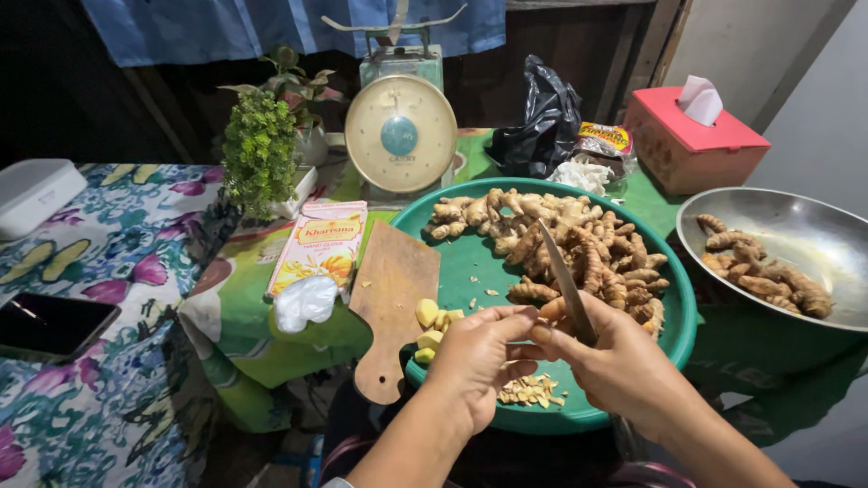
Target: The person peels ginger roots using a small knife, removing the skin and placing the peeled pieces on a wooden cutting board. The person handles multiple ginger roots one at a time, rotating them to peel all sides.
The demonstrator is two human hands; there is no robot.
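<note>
The person is peeling a small root piece point(550, 310), and this step is right in the middle of being done. The left hand point(475, 357) is curling closed around the piece, pinching it with the thumb and fingers just above the near edge of the big green tray point(680, 312). The right hand point(624, 361) is wrapping tight around the handle of a knife point(565, 280), and the blade is pointing up and away over the tray, with its lower part touching the piece. A heap of unpeeled roots point(561, 239) is lying in the far half of the tray. Thin peel scraps point(532, 390) are lying in the near part of it, under the hands. Yellow cut chunks point(431, 327) are sitting where a wooden cutting board point(391, 298) is leaning on the tray's left rim. A metal bowl point(814, 235) with more roots is standing to the right, apart from the tray. It looks like the next move is calling for a slow, careful scrape, with the left fingers staying out of the blade's way.
</note>
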